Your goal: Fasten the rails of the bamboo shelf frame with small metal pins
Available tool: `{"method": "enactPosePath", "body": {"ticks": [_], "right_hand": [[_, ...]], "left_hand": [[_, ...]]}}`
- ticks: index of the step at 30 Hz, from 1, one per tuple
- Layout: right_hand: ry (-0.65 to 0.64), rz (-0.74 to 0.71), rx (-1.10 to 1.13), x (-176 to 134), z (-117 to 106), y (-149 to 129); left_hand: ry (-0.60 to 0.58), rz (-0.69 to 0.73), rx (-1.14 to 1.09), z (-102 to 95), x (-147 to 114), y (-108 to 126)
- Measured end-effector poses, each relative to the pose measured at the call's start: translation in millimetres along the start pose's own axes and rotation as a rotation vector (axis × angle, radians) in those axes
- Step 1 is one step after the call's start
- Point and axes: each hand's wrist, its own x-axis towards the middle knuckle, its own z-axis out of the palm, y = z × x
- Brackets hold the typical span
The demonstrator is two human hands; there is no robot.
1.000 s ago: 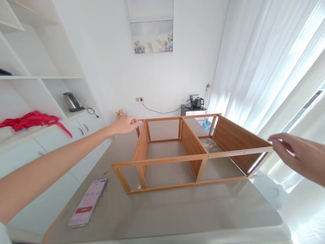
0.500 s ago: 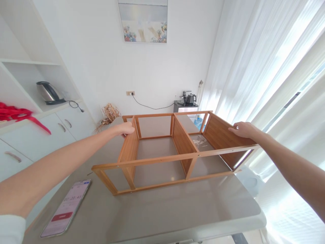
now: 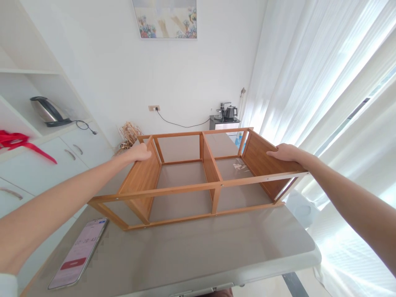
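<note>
A wooden shelf unit (image 3: 173, 191) lies on its side across the grey table (image 3: 198, 255), its open frame facing up and three brown boards standing between the rails. My left hand (image 3: 140, 152) is closed over the top edge of the left end board. At the other end, my right hand (image 3: 286, 152) grips the upper edge of the right board, its thumb on the inner face and the other fingers partly hidden behind. Inside the right bay, a small clear plastic packet (image 3: 240, 166) rests on the tabletop.
A phone (image 3: 78, 253) showing a timer lies at the table's left front. Dried stalks (image 3: 128, 134) stand behind the left end. Further back are a kettle (image 3: 49, 111) on a cabinet shelf, a small tea stand (image 3: 224, 123) and white curtains (image 3: 291, 82) on the right.
The shelf unit has shifted left on the table, its left end now close to the phone. Both hands have moved with it and keep their grip. The view has tilted slightly down.
</note>
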Motion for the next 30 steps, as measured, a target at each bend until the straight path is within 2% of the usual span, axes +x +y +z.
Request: {"method": "enactPosePath", "body": {"ticks": [3, 6, 8, 9, 12, 14, 17, 21, 27, 30], "right_hand": [[0.000, 0.025, 0.034, -3.0, 0.9, -2.2], [0.010, 0.035, 0.056, -6.6, 0.9, -2.0], [0.014, 0.041, 0.061, -7.7, 1.1, -2.1], [0.018, 0.043, 0.060, -7.8, 1.3, -2.4], [0.035, 0.044, 0.053, -7.6, 2.0, -3.9], [0.045, 0.043, 0.049, -7.8, 2.3, -4.6], [0.049, 0.046, 0.045, -8.2, 2.3, -4.2], [0.049, 0.040, 0.040, -6.7, 2.8, -2.3], [0.053, 0.035, 0.027, -2.4, 5.0, -0.9], [0.053, 0.036, 0.019, -1.2, 5.4, -0.9]], "left_hand": [[-0.023, -0.108, 0.068, 0.6, -4.3, 6.5], [0.064, -0.092, 0.117, -5.6, -20.1, 27.5], [0.117, 0.025, 0.110, -13.9, -43.1, 52.5], [0.103, 0.167, 0.047, -18.2, -58.5, 67.9], [-0.038, 0.478, -0.146, -24.8, -110.9, 118.4], [-0.039, 0.631, -0.147, -20.6, -140.0, 148.3], [-0.051, 0.728, -0.069, -5.1, -160.3, 177.4], [-0.060, 0.728, -0.133, 10.1, -156.8, 188.1], [-0.135, 0.702, -0.258, 8.1, -154.7, 185.5], [-0.102, 0.711, -0.250, 10.8, -156.9, 185.6]]}}
